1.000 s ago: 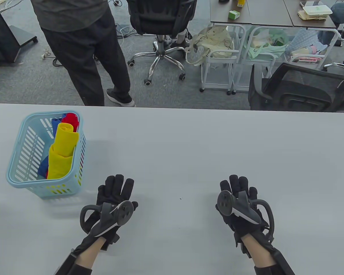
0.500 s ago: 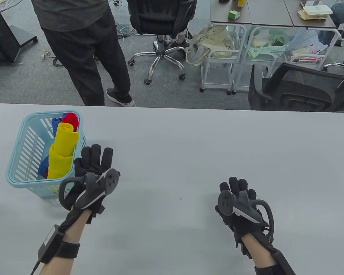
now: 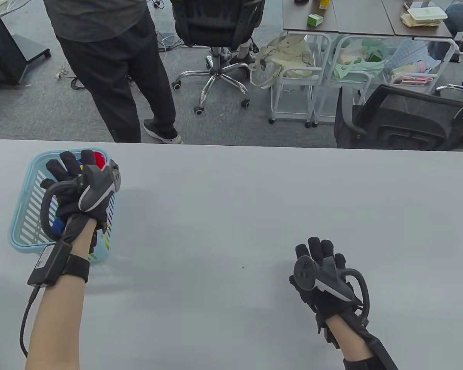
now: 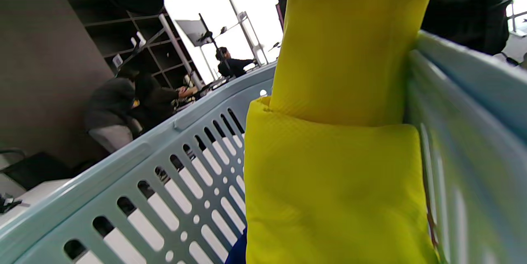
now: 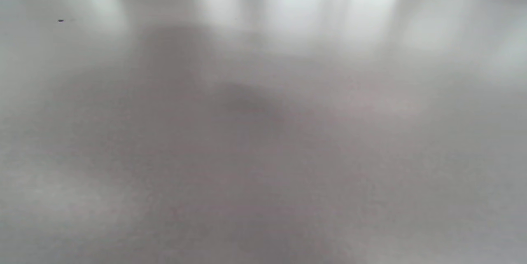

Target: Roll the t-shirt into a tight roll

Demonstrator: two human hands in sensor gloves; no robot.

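Yellow cloth fills my left wrist view: the t-shirt (image 4: 341,132) stands on end inside the pale blue basket (image 3: 25,216), leaning against its right wall, with a bit of blue fabric (image 4: 236,251) low beside it. I judge it sits there only as stock, so fetching it out onto the desk (image 3: 235,200) has to come before any rolling. My left hand (image 3: 75,189) is over the basket for that reason, above the bundle's upper end. From the table view my fingers (image 3: 67,162) look spread toward the far rim, and the wrist view shows dark glove at either side of the cloth's top, but I cannot tell whether they have closed on it. My right hand (image 3: 322,269) lies on the desk well apart from the basket, fingers loosely bent and gripping nothing, probably waiting to help spread the cloth.

The table view hides the yellow almost entirely under my glove and shows a red piece (image 3: 97,157) at the far end instead. The right wrist view gives only bare grey desk.
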